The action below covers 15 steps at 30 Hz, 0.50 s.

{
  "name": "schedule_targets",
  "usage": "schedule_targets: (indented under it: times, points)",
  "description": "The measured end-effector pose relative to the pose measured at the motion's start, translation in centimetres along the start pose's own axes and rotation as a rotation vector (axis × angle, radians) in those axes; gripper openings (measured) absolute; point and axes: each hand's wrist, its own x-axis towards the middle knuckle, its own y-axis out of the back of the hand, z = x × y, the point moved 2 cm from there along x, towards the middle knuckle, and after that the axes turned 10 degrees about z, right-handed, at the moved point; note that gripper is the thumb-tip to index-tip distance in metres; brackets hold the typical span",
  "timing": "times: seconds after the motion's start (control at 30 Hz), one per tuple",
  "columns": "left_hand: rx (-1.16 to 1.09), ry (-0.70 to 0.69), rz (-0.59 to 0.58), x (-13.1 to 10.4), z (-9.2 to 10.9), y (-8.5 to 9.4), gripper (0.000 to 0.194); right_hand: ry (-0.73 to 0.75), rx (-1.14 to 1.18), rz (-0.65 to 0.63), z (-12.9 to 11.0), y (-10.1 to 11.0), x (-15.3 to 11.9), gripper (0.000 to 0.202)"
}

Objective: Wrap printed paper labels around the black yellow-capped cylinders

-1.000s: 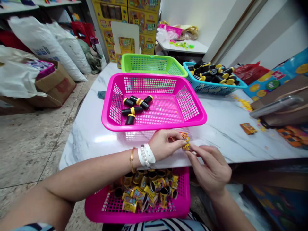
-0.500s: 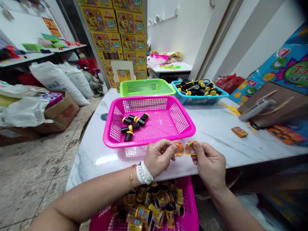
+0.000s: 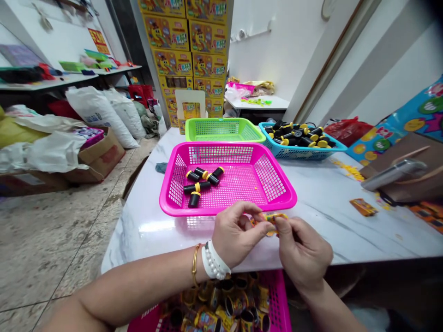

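My left hand [image 3: 238, 234] pinches small orange-yellow printed wrappers [image 3: 272, 220] just past the front rim of a pink basket [image 3: 226, 211]. On the other side of the wrappers, my right hand [image 3: 304, 251] grips their edge between thumb and fingers. The two hands nearly touch. Inside the pink basket lie several black tubes with yellow caps [image 3: 194, 199], grouped on its left side. Below the table edge, a second pink basket [image 3: 282, 299] holds many yellow-wrapped black tubes [image 3: 209, 320], partly hidden by my left forearm.
A green basket [image 3: 224, 133] stands behind the pink one, beside a blue basket [image 3: 304, 153] full of black and yellow tubes. To the right are an orange packet [image 3: 363, 207], a brown bag [image 3: 408, 184] and a silver cylinder [image 3: 394, 175]. Yellow boxes [image 3: 169, 34] are stacked behind.
My hands have come together, and the wrapper pieces that were slightly apart now meet between my fingers. The whole view has shifted, so the table things appear further right.
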Motion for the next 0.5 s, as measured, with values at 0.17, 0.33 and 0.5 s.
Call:
schedule_targets:
  times: [0.17,0.33,0.5]
  points:
    - [0.055,-0.061,0.034,0.30,0.16,0.10,0.017,-0.006,-0.030,0.043,0.36,-0.07,0.31,0.021]
    - [0.029,-0.097,0.012,0.41,-0.09,-0.01,0.012,-0.014,-0.015,0.032,0.22,0.31,-0.22,0.021]
    - [-0.041,0.031,0.004,0.24,-0.19,-0.04,0.016,0.019,-0.005,0.032,0.61,0.46,0.01,0.020]
